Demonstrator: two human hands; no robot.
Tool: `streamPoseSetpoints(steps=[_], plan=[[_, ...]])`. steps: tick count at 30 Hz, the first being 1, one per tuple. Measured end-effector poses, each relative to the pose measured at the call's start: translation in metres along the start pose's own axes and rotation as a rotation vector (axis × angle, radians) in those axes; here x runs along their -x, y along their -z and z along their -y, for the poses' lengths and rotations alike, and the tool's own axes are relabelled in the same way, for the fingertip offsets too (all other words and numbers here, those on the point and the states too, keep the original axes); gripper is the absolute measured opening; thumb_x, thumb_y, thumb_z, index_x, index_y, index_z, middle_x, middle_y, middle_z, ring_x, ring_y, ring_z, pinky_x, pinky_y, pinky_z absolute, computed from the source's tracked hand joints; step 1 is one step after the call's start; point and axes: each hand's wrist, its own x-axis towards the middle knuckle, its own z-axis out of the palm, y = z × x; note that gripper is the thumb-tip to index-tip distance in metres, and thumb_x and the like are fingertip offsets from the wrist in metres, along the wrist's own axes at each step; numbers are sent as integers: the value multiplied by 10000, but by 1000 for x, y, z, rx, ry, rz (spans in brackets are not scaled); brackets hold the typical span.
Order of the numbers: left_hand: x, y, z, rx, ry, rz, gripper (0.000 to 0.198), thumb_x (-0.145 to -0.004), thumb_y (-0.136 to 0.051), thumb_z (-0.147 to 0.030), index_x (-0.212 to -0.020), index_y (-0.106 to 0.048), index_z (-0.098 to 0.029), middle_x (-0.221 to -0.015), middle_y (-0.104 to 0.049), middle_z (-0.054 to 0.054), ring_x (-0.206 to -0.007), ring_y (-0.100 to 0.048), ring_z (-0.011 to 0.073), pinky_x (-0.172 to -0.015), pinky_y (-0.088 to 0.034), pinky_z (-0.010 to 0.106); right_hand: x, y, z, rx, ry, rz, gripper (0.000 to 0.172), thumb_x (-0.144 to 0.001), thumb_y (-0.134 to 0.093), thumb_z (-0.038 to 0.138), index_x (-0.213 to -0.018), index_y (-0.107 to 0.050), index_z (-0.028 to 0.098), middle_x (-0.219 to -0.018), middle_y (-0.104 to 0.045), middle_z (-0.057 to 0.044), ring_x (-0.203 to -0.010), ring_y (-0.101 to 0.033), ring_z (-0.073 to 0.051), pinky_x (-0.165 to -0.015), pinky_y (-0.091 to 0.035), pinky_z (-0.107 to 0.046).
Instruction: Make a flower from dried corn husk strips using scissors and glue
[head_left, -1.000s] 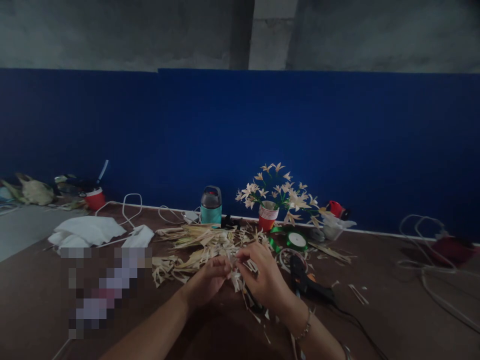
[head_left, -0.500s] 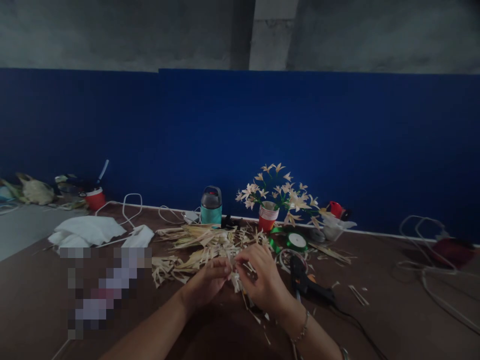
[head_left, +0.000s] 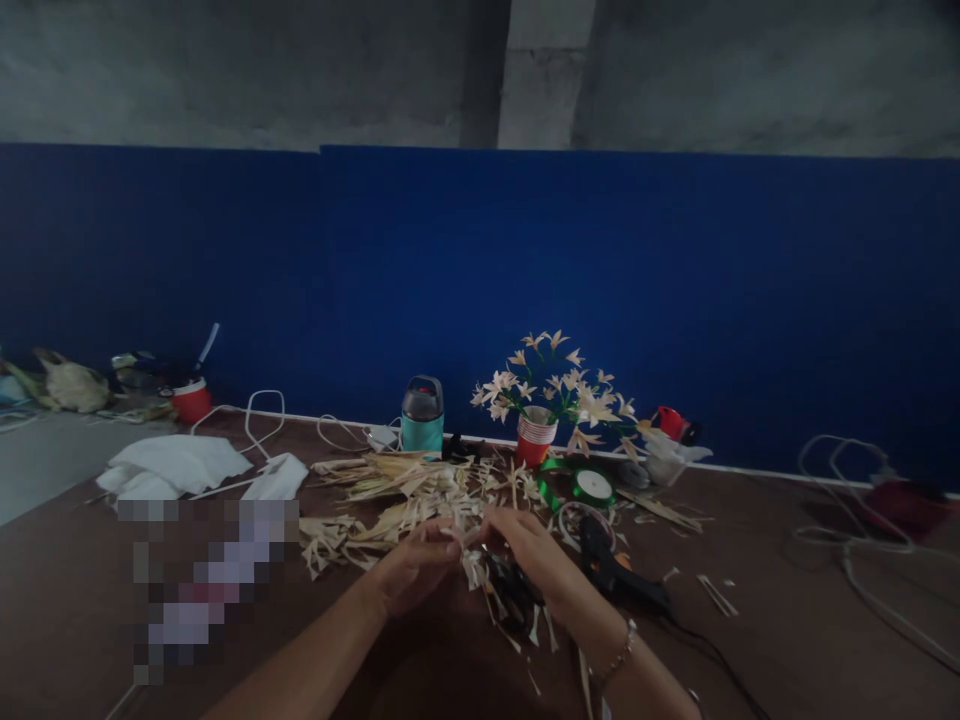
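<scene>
My left hand (head_left: 416, 568) is closed, thumb and fingers pinching a small pale piece of dried husk (head_left: 456, 537). From the other side my right hand (head_left: 525, 545) reaches in, its bent fingertips closed at the same piece. Beneath my right hand lie black-handled scissors (head_left: 511, 590), partly covered by it. Cut husk scraps (head_left: 474, 572) are scattered under and between both hands. Just behind them spreads a heap of dried husk strips (head_left: 397, 475).
Husk flowers stand in red paper cups (head_left: 534, 440) at the back. A green ribbon roll (head_left: 594, 487) and a corded black glue gun (head_left: 622, 572) lie to the right. A teal bottle (head_left: 422, 425) stands by the blue wall (head_left: 450, 280); white cloth (head_left: 176, 462) lies left.
My right hand has tilted and its fingers have drawn in lower around the husk piece, uncovering the scissors beneath. The left hand stays nearly in place, and the view has shifted slightly.
</scene>
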Motion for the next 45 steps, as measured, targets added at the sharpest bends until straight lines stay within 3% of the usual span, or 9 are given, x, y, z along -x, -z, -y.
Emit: streamPoseSetpoints(steps=[4, 8, 12, 15, 18, 21, 28, 45], plan=[[2, -3, -2, 79, 38, 50, 267, -641, -716, -258, -873, -668, -135, -842, -671, 73, -822, -606, 213, -843, -388, 352, 2, -5, 0, -193, -147, 138, 228, -686, -587, 309, -504, -559, 175, -450, -469, 53, -455, -377, -92, -460, -277, -217], [-2, -3, 1, 49, 36, -6, 199, -642, -709, -230, -810, -662, -134, -783, -657, 59, -745, -588, 179, -780, -403, 318, 5, -7, 3, -283, -193, 115, 167, -642, -584, 249, -507, -519, 174, -437, -426, 67, -437, -334, -79, -450, -247, -212], [-8, -2, 6, -16, -75, -168, 130, -641, -684, -205, -750, -641, -148, -709, -627, 30, -698, -560, 166, -709, -402, 282, 3, -7, 1, -305, -114, -36, 202, -627, -609, 273, -509, -476, 178, -463, -394, 72, -462, -317, -76, -460, -236, -210], [-10, 1, 8, -190, -242, -336, 180, -636, -692, -223, -804, -648, -179, -820, -612, 28, -771, -537, 176, -725, -394, 274, 0, -7, -4, -296, -34, -108, 221, -643, -622, 337, -555, -497, 177, -505, -413, 62, -494, -340, -84, -484, -266, -210], [-10, 4, 8, -421, -370, -416, 192, -597, -731, -249, -768, -669, -189, -915, -582, 38, -897, -494, 207, -803, -368, 284, -2, -8, -8, -256, 39, -128, 253, -659, -625, 386, -577, -512, 175, -522, -415, 54, -508, -351, -91, -490, -283, -214], [-11, 3, 7, -548, -370, -410, 167, -596, -737, -291, -702, -674, -178, -829, -572, 38, -875, -483, 213, -810, -359, 292, -1, -9, -10, -181, 116, -119, 251, -687, -614, 393, -598, -539, 171, -549, -450, 37, -539, -390, -105, -511, -316, -220], [-12, 7, 9, -577, -442, -406, 138, -640, -708, -314, -664, -677, -182, -807, -580, 44, -831, -493, 215, -786, -357, 293, 1, -10, -10, 34, 255, -125, 185, -720, -566, 301, -594, -559, 166, -593, -521, 14, -602, -455, -127, -588, -363, -238], [-3, -9, -5, -754, -563, -462, 155, -673, -660, -314, -579, -651, -191, -726, -578, 52, -756, -479, 217, -731, -338, 295, 1, -11, -7, 59, 241, -115, 185, -708, -550, 306, -582, -549, 169, -582, -518, 15, -601, -457, -135, -585, -368, -245]])
